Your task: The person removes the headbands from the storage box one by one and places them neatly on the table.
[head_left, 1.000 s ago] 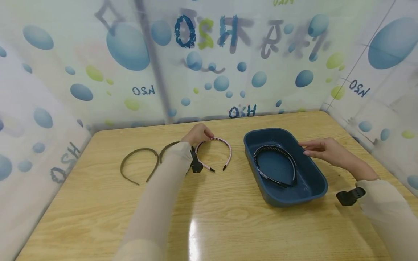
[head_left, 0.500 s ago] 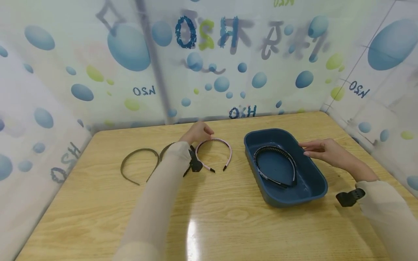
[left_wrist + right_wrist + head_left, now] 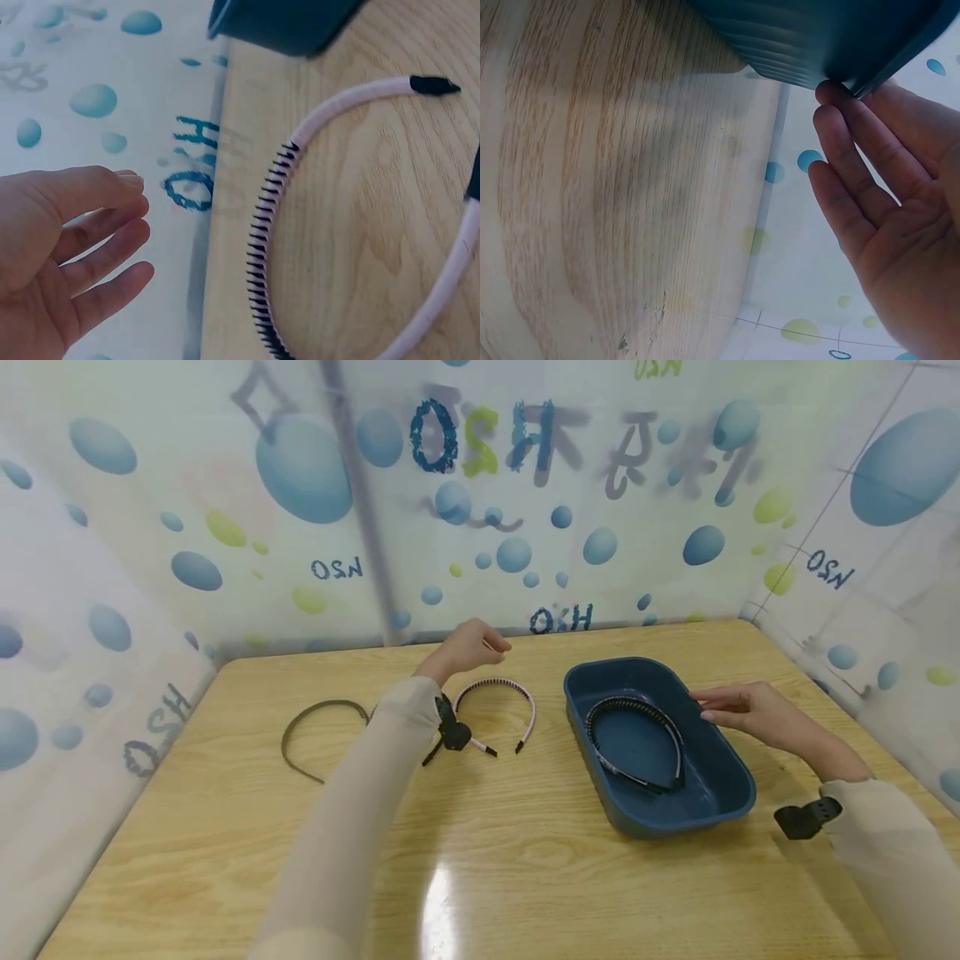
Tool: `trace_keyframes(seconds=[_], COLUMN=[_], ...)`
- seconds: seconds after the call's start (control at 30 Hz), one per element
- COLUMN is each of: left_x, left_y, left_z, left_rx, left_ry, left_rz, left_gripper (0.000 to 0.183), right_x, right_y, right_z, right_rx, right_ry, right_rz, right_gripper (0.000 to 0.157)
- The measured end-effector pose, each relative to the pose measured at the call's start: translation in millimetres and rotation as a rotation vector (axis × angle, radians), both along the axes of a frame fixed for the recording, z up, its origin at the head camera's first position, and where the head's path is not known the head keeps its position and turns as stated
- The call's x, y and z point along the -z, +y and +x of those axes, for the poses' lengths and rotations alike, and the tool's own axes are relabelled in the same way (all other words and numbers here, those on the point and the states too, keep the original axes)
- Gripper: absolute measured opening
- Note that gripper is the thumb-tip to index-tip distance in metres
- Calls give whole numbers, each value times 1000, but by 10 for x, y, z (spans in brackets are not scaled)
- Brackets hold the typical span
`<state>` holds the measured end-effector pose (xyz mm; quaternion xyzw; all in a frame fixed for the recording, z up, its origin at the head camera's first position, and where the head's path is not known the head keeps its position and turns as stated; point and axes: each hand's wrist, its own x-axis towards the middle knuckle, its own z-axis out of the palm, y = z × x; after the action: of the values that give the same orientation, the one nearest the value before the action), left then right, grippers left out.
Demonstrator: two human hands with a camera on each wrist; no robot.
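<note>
My left hand (image 3: 468,647) hovers, fingers loosely bent and holding nothing, just beyond a pink headband (image 3: 533,714) with black teeth and black tips. In the left wrist view the hand (image 3: 75,247) is apart from the pink headband (image 3: 352,97). A dark headband (image 3: 432,753) lies mostly hidden under the left forearm. Farther left is a thin brownish headband (image 3: 288,739), partly covered by the sleeve. My right hand (image 3: 750,714) pinches the right rim of a blue plastic basin (image 3: 731,760) between thumb and fingers. Inside the basin lie black toothed headbands (image 3: 678,752), overlapping.
The wooden table (image 3: 525,877) meets a patterned curtain (image 3: 480,527) with blue and green dots at the back and sides. Each wrist wears a black strap device, such as the left one (image 3: 453,731). The basin stands right of the pink headband.
My left hand has let go of the pink headband and risen away from it, slightly up and right. The headband stays on the table. My right hand remains at the basin's rim.
</note>
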<state>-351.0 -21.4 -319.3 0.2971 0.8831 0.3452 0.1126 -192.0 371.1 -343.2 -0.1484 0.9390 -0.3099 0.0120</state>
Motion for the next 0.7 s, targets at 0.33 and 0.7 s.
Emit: trace_keyframes(seconds=[0.33, 0.7], left_x=[-200, -316], left_y=[260, 595], left_z=[171, 349], left_rx=[119, 226], left_ry=[54, 91], left_rz=[-12, -1], left_gripper=[25, 25], right_x=[26, 22], right_y=[8, 2], right_z=[-8, -1], right_rx=[-6, -7], right_ry=[-1, 17], right_rz=[-14, -19], right_gripper=[38, 37])
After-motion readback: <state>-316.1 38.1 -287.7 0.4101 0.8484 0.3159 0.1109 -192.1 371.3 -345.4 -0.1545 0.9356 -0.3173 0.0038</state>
